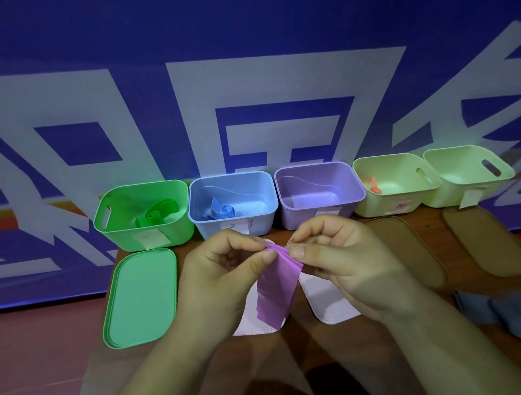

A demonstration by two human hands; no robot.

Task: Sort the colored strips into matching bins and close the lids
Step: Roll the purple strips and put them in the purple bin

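Observation:
Both hands hold a purple strip (276, 289) above the table, in front of the bins. My left hand (226, 267) pinches its top left edge and my right hand (333, 254) pinches its top right edge; the rest hangs down. A row of open bins stands behind: a green bin (111, 230) with a rolled green strip (157, 215), a blue bin (263, 218) with a rolled blue strip (224, 211), a purple bin (321, 179) with nothing visible inside, a pale green bin (401, 173) with an orange strip (374, 186), and a second pale green bin (467, 170).
A green lid (141, 295) lies flat before the green bin. Two whitish lids (329, 301) lie under my hands. Two brown lids (411, 250) lie at the right, on the brown table. Grey-blue cloth (503, 309) sits at the right edge. A blue banner hangs behind.

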